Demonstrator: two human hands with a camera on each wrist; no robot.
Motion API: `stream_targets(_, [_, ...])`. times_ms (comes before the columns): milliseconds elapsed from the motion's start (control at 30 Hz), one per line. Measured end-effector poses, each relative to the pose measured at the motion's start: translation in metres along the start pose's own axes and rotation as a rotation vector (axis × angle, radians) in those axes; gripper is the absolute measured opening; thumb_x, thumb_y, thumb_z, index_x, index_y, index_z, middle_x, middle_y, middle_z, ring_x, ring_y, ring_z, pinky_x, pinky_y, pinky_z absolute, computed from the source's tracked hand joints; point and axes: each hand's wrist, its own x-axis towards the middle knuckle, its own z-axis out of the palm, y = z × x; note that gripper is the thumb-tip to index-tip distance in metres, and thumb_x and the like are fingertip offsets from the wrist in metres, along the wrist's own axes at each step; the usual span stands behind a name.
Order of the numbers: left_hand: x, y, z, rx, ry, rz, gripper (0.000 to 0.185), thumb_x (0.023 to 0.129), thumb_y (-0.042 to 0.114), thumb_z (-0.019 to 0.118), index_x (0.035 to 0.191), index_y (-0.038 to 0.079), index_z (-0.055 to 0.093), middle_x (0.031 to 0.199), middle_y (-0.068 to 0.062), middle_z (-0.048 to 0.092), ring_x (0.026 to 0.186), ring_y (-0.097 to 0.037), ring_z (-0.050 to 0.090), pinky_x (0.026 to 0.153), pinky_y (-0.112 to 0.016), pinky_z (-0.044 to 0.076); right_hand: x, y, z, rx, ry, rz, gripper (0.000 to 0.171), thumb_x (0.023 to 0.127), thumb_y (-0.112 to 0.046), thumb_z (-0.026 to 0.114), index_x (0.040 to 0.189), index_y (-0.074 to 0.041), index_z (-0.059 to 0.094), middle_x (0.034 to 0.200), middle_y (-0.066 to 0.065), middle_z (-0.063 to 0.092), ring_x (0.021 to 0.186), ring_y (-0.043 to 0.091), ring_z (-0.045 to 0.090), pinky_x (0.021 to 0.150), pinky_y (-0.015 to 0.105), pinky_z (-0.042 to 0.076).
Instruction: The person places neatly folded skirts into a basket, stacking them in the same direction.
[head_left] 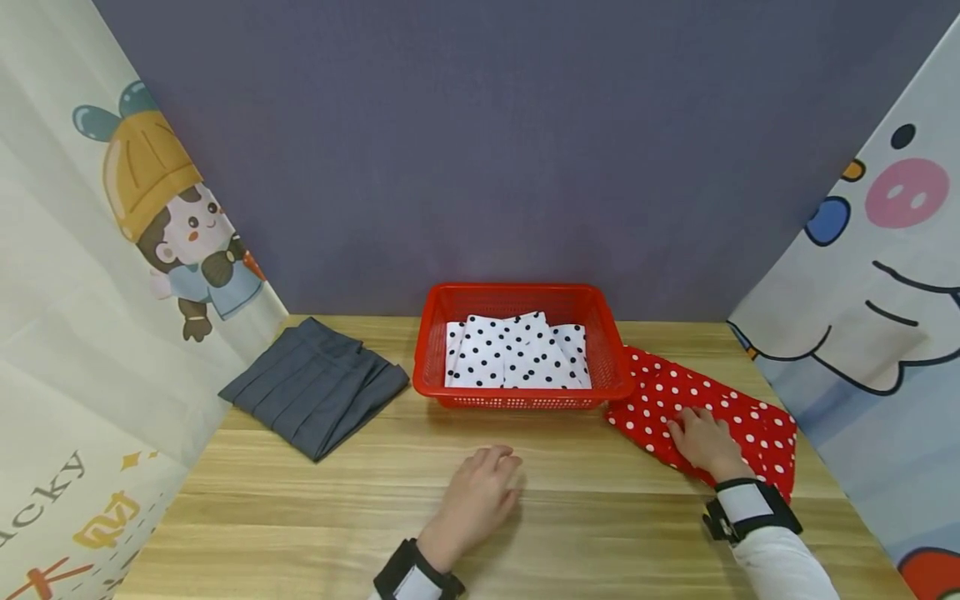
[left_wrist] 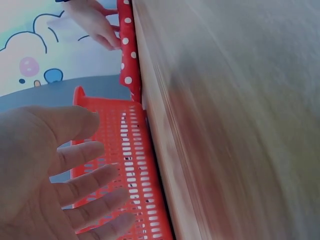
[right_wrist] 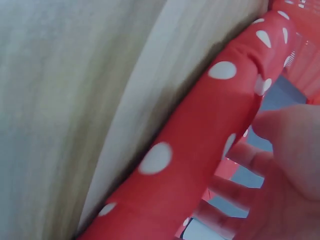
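Note:
My right hand rests its fingertips on a folded red cloth with white dots, lying right of the basket. In the right wrist view the fingers of that hand are spread along the top of the thick cloth fold. My left hand hovers over the table in front of the basket, fingers loosely extended and holding nothing. The red plastic basket contains folded white cloth with black dots. From the left wrist, the open palm appears before the basket's slotted side.
A folded dark grey cloth with pleat lines lies at the left of the wooden table. Behind the basket rises a grey-blue panel. Printed curtains flank the table on both sides. The basket's right end touches or overlaps the red cloth's edge.

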Motion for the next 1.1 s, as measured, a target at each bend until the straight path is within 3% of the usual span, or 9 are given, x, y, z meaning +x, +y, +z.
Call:
stream_targets(367, [0.004, 0.009, -0.004, -0.028, -0.079, -0.017, 0.043, 0.079, 0.028, 0.069, 0.117, 0.012, 0.058, 0.117, -0.004, 0.057, 0.107, -0.02, 0.054, 0.091, -0.035, 0.044, -0.025, 0.005, 0.0, 0.024, 0.073, -0.047, 0.041, 0.082, -0.02, 0.065, 0.108, 0.009, 0.052, 0.111, 0.035, 0.043, 0.095, 0.049, 0.042, 0.072, 0.062, 0.045])
stream_targets(533, [0.005, 0.01, -0.004, -0.026, -0.075, -0.008, 0.044, 0.078, 0.028, 0.069, 0.118, 0.012, 0.058, 0.118, -0.004, 0.057, 0.106, -0.019, 0.054, 0.091, -0.034, 0.045, -0.033, 0.007, 0.004, 0.032, 0.109, -0.063, 0.036, 0.081, -0.019, 0.066, 0.102, 0.007, 0.054, 0.105, 0.032, 0.046, 0.088, 0.045, 0.048, 0.065, 0.057, 0.048])
stream_targets(1100, [0.007, 0.015, -0.004, -0.028, -0.092, 0.007, 0.044, 0.08, 0.029, 0.068, 0.119, 0.012, 0.057, 0.117, -0.003, 0.056, 0.107, -0.018, 0.053, 0.089, -0.033, 0.045, -0.058, 0.011, 0.007, 0.043, 0.074, -0.03, 0.024, 0.077, -0.019, 0.071, 0.08, -0.006, 0.05, 0.103, 0.03, 0.044, 0.087, 0.043, 0.046, 0.059, 0.057, 0.046])
